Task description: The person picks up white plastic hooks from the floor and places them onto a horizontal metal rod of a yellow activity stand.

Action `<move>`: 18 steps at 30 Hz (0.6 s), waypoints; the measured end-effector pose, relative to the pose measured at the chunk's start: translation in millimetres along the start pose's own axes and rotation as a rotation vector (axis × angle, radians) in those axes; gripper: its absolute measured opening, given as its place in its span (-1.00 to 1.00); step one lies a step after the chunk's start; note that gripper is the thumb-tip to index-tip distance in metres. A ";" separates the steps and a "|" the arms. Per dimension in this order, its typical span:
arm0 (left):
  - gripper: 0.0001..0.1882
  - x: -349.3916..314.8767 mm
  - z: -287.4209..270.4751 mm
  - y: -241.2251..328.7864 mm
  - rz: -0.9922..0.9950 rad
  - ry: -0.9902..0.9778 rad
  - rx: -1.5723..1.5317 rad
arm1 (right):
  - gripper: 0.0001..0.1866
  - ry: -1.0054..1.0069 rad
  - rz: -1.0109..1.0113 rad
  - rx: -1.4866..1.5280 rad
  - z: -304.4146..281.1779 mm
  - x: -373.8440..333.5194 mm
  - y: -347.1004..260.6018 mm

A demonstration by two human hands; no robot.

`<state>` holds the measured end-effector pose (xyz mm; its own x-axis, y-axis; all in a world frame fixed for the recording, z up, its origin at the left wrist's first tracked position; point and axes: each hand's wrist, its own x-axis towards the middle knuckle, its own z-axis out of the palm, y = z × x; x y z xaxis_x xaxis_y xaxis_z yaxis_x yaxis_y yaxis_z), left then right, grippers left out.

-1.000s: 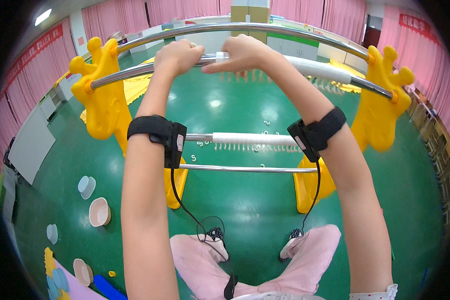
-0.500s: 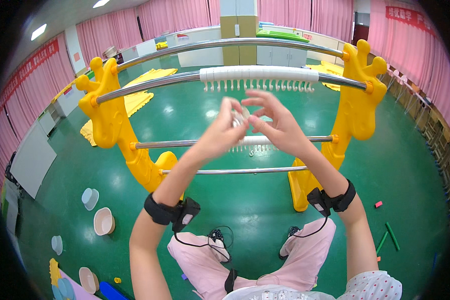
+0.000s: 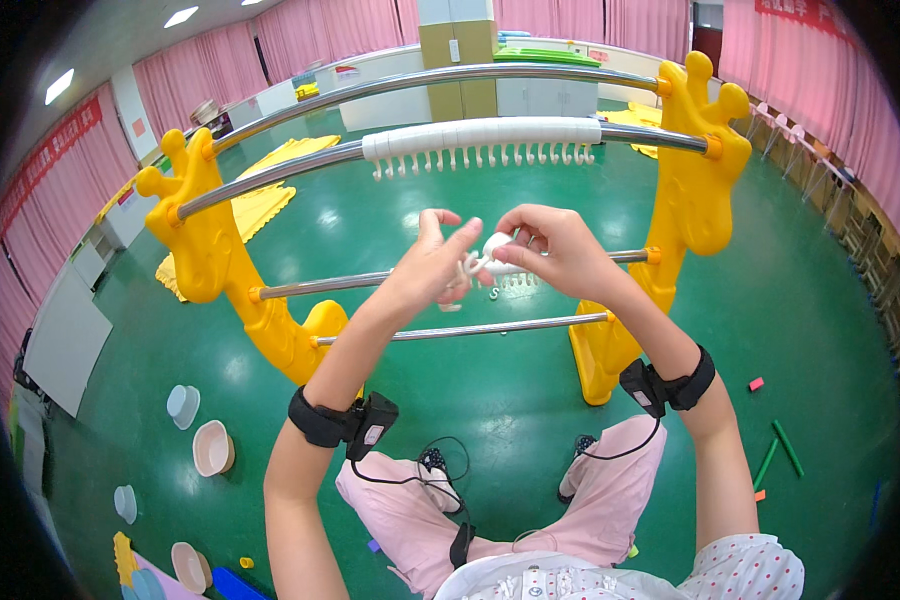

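Observation:
In front of me, my right hand [image 3: 558, 248] pinches a white plastic hook [image 3: 495, 243] between thumb and fingertips. My left hand [image 3: 425, 262] is curled round several more white hooks [image 3: 469, 266], its thumb and forefinger apart; how many it holds is hidden. Beyond my hands, a tight row of white ring hooks [image 3: 482, 133] hangs on a metal bar [image 3: 300, 168] of a rack. A lower row of hooks [image 3: 517, 281] on another bar is partly covered by my hands. The rack has yellow giraffe-shaped sides [image 3: 198, 232] on the left and right.
Peach basins [image 3: 213, 448] and pale blue basins [image 3: 182, 406] stand on the green floor at left. Green sticks [image 3: 787, 448] and a pink block [image 3: 756, 384] lie at right. Yellow cloth [image 3: 263, 212] is spread behind the rack. A bottom bar [image 3: 470, 329] crosses near my knees.
My right hand's spread fingers have closed on a white hook and drawn it apart from the left hand's bunch. The whole view has shifted slightly, moving the rack left and up.

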<state>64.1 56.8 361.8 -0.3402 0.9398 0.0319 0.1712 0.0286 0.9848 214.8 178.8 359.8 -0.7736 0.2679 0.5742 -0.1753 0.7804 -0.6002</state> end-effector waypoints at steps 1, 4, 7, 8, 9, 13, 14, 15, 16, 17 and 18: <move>-0.41 6.1 -3.9 -5.1 0.000 -0.002 0.000 | -0.81 0.065 0.028 0.010 -4.4 -1.1 -0.9; -0.50 37.0 -25.6 -10.3 0.078 0.244 -0.200 | -0.81 0.111 0.063 0.107 -21.9 -3.0 5.6; -0.49 71.7 -34.3 -14.3 0.226 0.247 -0.512 | -0.80 0.109 0.130 0.200 -29.0 -12.5 8.0; -0.46 78.1 -36.5 -15.1 0.315 0.237 -0.675 | -0.80 0.077 0.136 0.129 -28.5 -15.8 6.3; -0.46 83.6 -36.5 -17.4 0.312 0.232 -0.676 | -0.80 0.047 0.147 0.055 -28.9 -20.0 5.5; -0.59 91.5 -39.9 -23.8 0.328 0.245 -0.734 | -0.81 0.054 0.132 0.067 -33.0 -26.6 6.2; -0.62 91.5 -40.2 -24.1 0.321 0.237 -0.697 | -0.81 0.057 0.136 0.065 -34.4 -27.3 6.9; -0.62 91.4 -40.5 -24.3 0.321 0.234 -0.697 | -0.81 0.059 0.153 0.088 -35.8 -27.2 7.1; -0.62 91.2 -40.8 -24.5 0.318 0.232 -0.702 | -0.81 0.060 0.169 0.112 -36.8 -27.2 7.0; -0.61 91.2 -40.9 -24.7 0.316 0.231 -0.707 | -0.81 0.062 0.169 0.112 -37.2 -27.4 6.8; -0.61 91.3 -40.4 -24.3 0.317 0.229 -0.707 | -0.81 0.061 0.175 0.121 -37.3 -27.3 6.6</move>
<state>-8.5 128.2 347.7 -0.5679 0.7716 0.2864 -0.3078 -0.5218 0.7956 257.5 197.7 361.0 -0.7609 0.4302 0.4858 -0.1160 0.6464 -0.7541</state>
